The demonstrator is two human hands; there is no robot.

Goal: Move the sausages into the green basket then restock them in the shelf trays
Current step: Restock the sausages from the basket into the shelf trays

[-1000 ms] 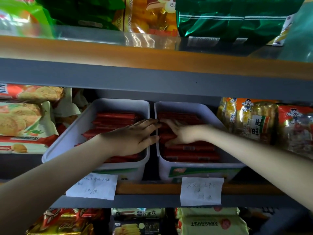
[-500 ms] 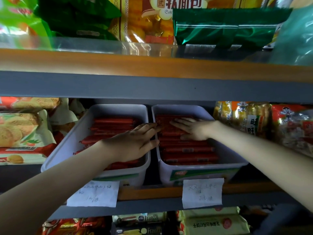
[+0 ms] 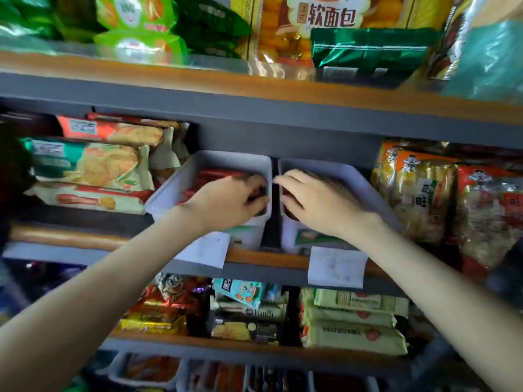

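Observation:
Two white shelf trays stand side by side on the middle shelf. Red sausages [image 3: 210,176] lie in the left tray [image 3: 169,190]. My left hand [image 3: 229,202] reaches into it, fingers curled down round some sausages at the tray's right wall. My right hand [image 3: 317,202] covers most of the right tray [image 3: 356,176], fingers bent over its left side, thumb underneath; a bit of red sausage [image 3: 290,213] shows under the palm. The picture is blurred. No green basket is in view.
Biscuit packs [image 3: 93,165] crowd the left of the trays and rice-cracker bags [image 3: 418,190] the right. Paper price labels [image 3: 336,267] hang on the shelf edge. The upper shelf board [image 3: 254,89] sits low over the trays. Snack packs [image 3: 351,321] fill the shelf below.
The view has tilted and pulled back. Both hands, flat on the sausages before, now have their fingers curled into the trays near the gap between them.

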